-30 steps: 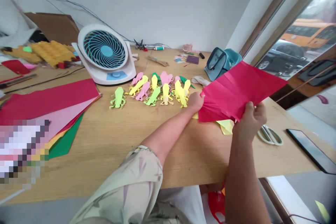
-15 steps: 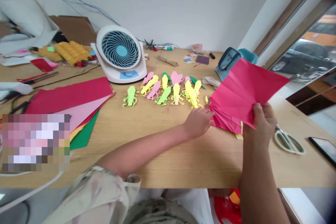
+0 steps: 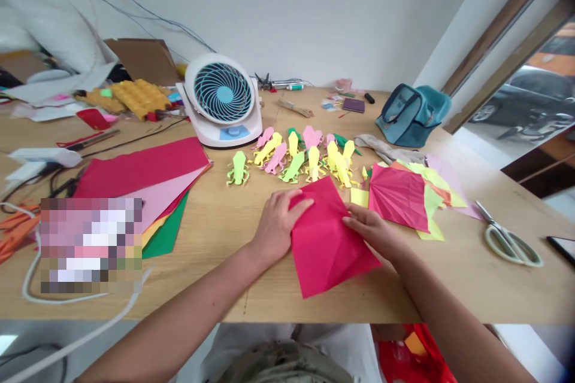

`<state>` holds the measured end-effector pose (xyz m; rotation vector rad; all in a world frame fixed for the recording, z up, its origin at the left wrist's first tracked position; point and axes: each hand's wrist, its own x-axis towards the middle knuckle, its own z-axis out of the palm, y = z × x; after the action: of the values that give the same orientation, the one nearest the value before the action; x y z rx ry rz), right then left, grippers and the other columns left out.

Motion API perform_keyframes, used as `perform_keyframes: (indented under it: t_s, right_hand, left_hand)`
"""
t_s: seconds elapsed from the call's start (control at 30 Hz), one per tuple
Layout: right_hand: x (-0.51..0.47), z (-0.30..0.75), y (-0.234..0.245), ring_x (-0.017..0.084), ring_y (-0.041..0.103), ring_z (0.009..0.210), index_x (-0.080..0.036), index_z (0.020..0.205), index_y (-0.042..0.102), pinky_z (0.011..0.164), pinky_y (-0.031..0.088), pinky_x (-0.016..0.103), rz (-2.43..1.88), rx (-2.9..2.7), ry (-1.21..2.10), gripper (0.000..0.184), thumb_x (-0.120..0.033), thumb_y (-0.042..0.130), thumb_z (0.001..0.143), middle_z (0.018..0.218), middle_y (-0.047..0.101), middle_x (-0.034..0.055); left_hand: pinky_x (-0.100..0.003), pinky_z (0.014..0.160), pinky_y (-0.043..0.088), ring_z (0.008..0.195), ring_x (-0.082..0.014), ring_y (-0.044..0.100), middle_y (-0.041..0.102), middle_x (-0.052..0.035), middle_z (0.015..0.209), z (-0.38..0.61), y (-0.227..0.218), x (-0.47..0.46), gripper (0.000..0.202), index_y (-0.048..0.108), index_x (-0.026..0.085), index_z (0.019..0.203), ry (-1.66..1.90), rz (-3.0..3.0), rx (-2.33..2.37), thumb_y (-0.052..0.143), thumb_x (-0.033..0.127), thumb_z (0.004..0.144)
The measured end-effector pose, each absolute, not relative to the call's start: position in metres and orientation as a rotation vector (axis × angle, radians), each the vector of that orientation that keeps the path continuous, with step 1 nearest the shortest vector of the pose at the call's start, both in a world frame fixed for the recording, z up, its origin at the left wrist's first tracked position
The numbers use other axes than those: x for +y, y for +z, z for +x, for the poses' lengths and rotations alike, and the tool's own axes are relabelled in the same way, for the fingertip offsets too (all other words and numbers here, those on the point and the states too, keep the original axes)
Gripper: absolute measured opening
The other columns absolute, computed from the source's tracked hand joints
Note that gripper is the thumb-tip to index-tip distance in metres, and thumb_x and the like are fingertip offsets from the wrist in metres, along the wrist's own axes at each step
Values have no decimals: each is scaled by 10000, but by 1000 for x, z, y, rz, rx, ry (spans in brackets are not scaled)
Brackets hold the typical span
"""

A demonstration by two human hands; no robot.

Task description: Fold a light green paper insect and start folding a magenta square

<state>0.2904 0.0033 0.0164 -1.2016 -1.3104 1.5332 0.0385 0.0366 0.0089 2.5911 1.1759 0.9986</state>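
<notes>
A creased magenta-red sheet of paper (image 3: 326, 245) is between my two hands above the front of the table. My left hand (image 3: 278, 224) grips its left edge, thumb on top and the other fingers partly hidden. At the right edge my right hand (image 3: 375, 230) pinches the sheet, its thumb tucked out of sight. Just beyond the right hand lies another pink-red sheet (image 3: 398, 194) with fan-like creases, over yellow and orange paper pieces (image 3: 433, 194). Behind the held sheet sit several folded paper frogs or insects (image 3: 314, 161) in green, yellow and pink.
Scissors (image 3: 510, 242) lie at the right, near a dark-edged device (image 3: 561, 248). A white fan (image 3: 223, 96) stands at the back left, with stacked coloured paper (image 3: 148, 167) before it. A teal bag (image 3: 411, 114) sits at the back right, beside a grey cloth (image 3: 386, 149).
The flat red sheet has come from the right to the front middle of the table. My left hand has let go of the fan-creased sheet and now holds the flat one too.
</notes>
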Motion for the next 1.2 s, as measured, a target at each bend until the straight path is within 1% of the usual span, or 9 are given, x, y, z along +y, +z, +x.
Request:
perform_keyframes:
  t_s: [0.17,0.3,0.4,0.53,0.67,0.77,0.93,1.1,1.2]
  right_hand:
    - [2,297,20,255,698,987,-219,1236,624,841,593,388,-1211,-1491,1577,475,-513,673,866,1061,728,78]
    - [4,311,17,201,667,838,-222,1344,566,733,575,328,-1279,-1624,1422,537,-501,646,891,919,697,45]
    - [3,313,14,116,519,601,-217,1440,462,548,435,214,-1349,-1700,1314,585,-454,606,924,677,553,-49]
    - [0,306,17,87,390,550,-188,1495,369,514,323,195,-1362,-1785,1302,603,-343,559,944,630,438,-85]
    - [-1,303,18,92,385,551,-171,1437,466,509,300,203,-1398,-1874,1220,514,-296,532,943,602,399,-84]
    - [-3,305,15,97,389,542,-177,1338,591,495,291,211,-1436,-1953,1099,423,-305,534,939,596,427,-66]
    - [-17,313,13,182,627,783,-236,1159,712,688,513,298,-1392,-2072,921,303,-373,520,969,932,707,55]
    - [-46,322,23,260,559,1278,-261,1267,660,1031,485,396,-1260,-2080,787,398,-466,427,1018,1406,561,109]
    - [-62,313,30,294,533,1315,-271,1405,554,1053,480,428,-1145,-2239,784,570,-603,511,944,1455,523,127]
  left_hand:
    - [-462,1135,393,1407,-274,429,523,-100,1494,40,4,36,442,531,255,1428,583,2854,687,473,252,990]
    - [-427,1137,409,1409,-237,458,536,-88,1492,37,-4,38,491,480,268,1474,419,2841,525,407,186,995]
    - [-416,1166,384,1436,-235,433,478,-105,1539,29,-3,36,542,426,244,1512,326,2827,524,422,174,975]
    - [-472,1217,293,1499,-287,326,392,-142,1589,20,0,28,611,396,234,1533,206,2855,496,496,210,931]
    - [-571,1213,238,1517,-357,258,330,-141,1620,21,2,24,662,349,269,1554,119,2859,483,538,279,920]
    - [-622,1193,234,1521,-395,217,284,-106,1645,22,2,24,693,352,289,1552,40,2847,510,534,193,890]
    - [-663,1175,237,1524,-399,204,300,-82,1641,21,2,27,728,404,314,1524,30,2807,533,551,132,834]
    - [-655,1170,259,1513,-400,238,349,-73,1620,21,3,28,704,426,319,1511,72,2760,539,536,136,840]
    - [-643,1179,247,1518,-397,226,358,-61,1617,21,5,26,694,431,309,1509,72,2736,546,546,154,842]
